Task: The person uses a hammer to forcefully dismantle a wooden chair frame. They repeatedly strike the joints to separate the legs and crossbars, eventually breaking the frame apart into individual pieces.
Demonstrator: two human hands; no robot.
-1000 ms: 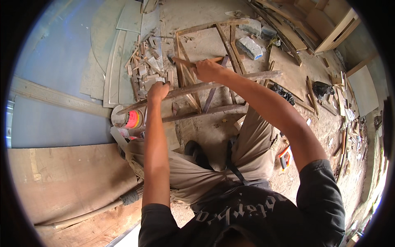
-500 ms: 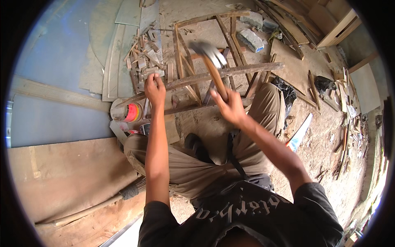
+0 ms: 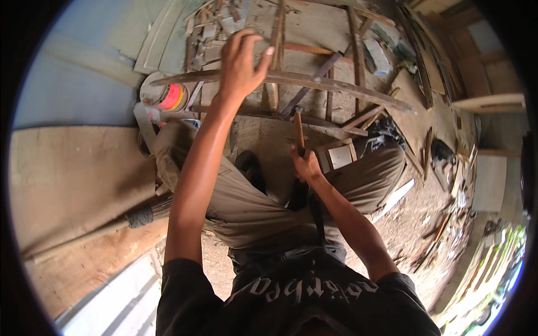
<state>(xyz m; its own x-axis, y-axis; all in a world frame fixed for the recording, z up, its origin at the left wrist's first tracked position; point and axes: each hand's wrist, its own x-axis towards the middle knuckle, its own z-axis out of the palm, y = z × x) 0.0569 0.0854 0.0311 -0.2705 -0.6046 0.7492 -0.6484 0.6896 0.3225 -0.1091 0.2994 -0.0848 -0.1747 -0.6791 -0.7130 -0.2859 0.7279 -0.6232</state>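
My right hand (image 3: 306,166) is wrapped round the wooden handle of a hammer (image 3: 300,133), held low between my knees. The hammer's head is at the far end of the handle, small and hard to make out. My left hand (image 3: 240,66) reaches out with its fingers apart and slightly curled, holding nothing. It is over the long front bar of a wooden frame (image 3: 342,87); whether it touches the wood I cannot tell. Further rails of the frame extend away from me across the ground, and a dark slanting piece (image 3: 311,84) crosses behind the bar.
At the bar's left end stands a tub with a pink-red label (image 3: 172,96). Wood offcuts (image 3: 216,25) are heaped beyond it. A concrete block (image 3: 378,57) and a black plastic bag (image 3: 384,136) lie to the right. A large board (image 3: 84,179) flanks my left knee.
The hammer has come down from over the bar towards my lap in my right hand. My left hand has left the offcuts near the bar's left end, moved right and opened.
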